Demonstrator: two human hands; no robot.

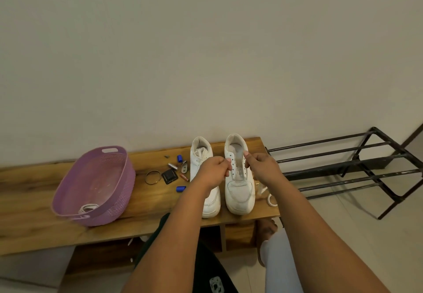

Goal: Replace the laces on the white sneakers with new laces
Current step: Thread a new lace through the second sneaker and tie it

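Both forearms reach over the desk [34, 224] edge. Basket [96, 185] at left contains a coiled lace [88, 208]. The left sneaker [204, 178] appears partly laced. The left hand [214, 170] and right hand [261, 166] each pinch an eyelet flap of the right sneaker [238, 176], which shows empty eyelets. Risk: uneven pull may tip the sneaker; small parts [174, 172] nearby may scatter.

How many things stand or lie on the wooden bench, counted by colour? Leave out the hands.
White: 3, left sneaker, right sneaker, tape roll
Purple: 1, basket
Blue: 2, caps
Black: 1, square piece
Gold: 1, ring
Total: 8; smaller bits too blurred.
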